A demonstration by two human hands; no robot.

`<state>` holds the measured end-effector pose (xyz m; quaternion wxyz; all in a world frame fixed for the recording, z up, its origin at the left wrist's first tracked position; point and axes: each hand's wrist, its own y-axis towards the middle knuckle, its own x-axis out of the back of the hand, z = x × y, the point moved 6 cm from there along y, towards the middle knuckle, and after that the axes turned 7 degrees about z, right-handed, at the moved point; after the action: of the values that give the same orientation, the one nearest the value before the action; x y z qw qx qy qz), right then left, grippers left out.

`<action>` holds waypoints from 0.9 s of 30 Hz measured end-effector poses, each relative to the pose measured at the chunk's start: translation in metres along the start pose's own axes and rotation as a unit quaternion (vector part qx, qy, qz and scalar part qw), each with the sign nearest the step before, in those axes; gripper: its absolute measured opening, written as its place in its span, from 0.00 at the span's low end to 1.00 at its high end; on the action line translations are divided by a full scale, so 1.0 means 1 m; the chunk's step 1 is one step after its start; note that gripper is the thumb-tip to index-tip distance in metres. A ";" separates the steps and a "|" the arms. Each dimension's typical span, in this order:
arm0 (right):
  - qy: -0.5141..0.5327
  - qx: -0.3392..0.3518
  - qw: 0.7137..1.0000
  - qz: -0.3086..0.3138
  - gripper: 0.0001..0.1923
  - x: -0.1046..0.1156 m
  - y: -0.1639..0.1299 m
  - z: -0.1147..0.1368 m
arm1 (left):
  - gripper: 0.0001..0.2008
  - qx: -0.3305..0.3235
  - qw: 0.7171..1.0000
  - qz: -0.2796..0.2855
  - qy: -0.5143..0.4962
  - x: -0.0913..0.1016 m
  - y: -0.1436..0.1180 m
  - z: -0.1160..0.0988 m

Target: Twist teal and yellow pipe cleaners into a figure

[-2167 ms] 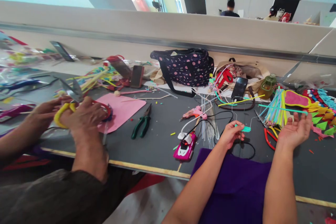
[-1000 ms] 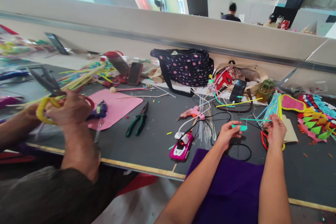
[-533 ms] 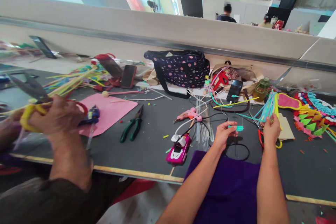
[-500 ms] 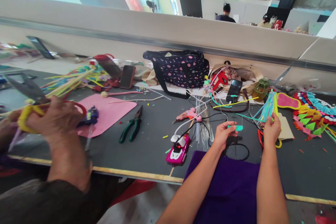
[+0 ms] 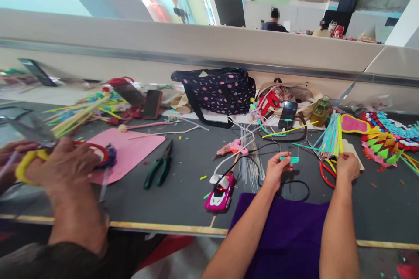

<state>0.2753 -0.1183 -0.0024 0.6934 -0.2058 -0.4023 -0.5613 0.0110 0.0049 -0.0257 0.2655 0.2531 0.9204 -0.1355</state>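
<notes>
Head view looks down on a dark grey surface [image 5: 183, 192] with a pale wooden front edge, crowded with craft materials. Behind it runs a long beige partition [image 5: 196, 43] topped by a metal rail, and beyond that an open room with green and grey walls, a dark monitor [image 5: 229, 11] and seated people in the distance.

The left hand [image 5: 276, 171] is closed in a pinch on a small teal piece [image 5: 290, 159] fixed to thin wire, held just above the surface near a black cable loop [image 5: 296, 185]. The right hand [image 5: 347, 166] is curled shut on the lower ends of a bundle of coloured pipe cleaners [image 5: 332, 133], which fans up and away from it. Red-handled scissors [image 5: 325, 174] lie between the two hands. A purple cloth [image 5: 288, 231] covers the lap below.

Left of the hands sit a pink toy car [image 5: 216, 191], a pink glue gun [image 5: 231, 148], green pliers [image 5: 159, 170] and a pink felt sheet [image 5: 131, 150]. A polka-dot bag [image 5: 218, 91] stands against the partition, with a black phone [image 5: 287, 114] and a green bottle [image 5: 319, 111] to its right. Felt triangles [image 5: 382, 148] lie at far right.

At the left, another person's hands [image 5: 62, 170] hold yellow-handled scissors [image 5: 28, 161].
</notes>
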 end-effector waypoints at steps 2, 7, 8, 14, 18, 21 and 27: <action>0.005 -0.007 1.000 -0.002 0.12 0.002 -0.001 0.001 | 0.19 -0.001 1.000 0.000 -0.002 0.000 0.000 0.000; 0.019 -0.031 0.999 -0.033 0.13 0.011 -0.005 0.006 | 0.20 0.007 1.000 0.004 0.000 -0.001 0.000 0.000; 0.029 -0.030 0.998 -0.052 0.12 0.014 -0.006 0.008 | 0.20 0.008 1.000 0.003 0.000 -0.001 -0.001 0.000; 0.173 0.075 0.957 -0.223 0.08 0.044 -0.020 0.021 | 0.21 0.014 1.000 0.007 0.001 -0.002 -0.001 0.000; 0.275 0.155 0.911 -0.266 0.09 0.061 -0.038 0.038 | 0.21 0.015 1.000 0.010 -0.008 -0.003 0.000 0.000; 0.395 0.209 0.854 -0.265 0.09 0.073 -0.053 0.054 | 0.20 0.015 1.000 0.013 -0.010 -0.003 0.000 0.001; 0.664 0.122 0.727 -0.125 0.05 0.065 -0.041 0.050 | 0.20 0.026 1.000 0.006 -0.014 -0.003 0.000 0.001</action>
<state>0.2228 -0.1326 0.0718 0.7260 0.3581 0.0730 -0.5825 0.0140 0.0035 -0.0250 0.2722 0.2631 0.9114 -0.1615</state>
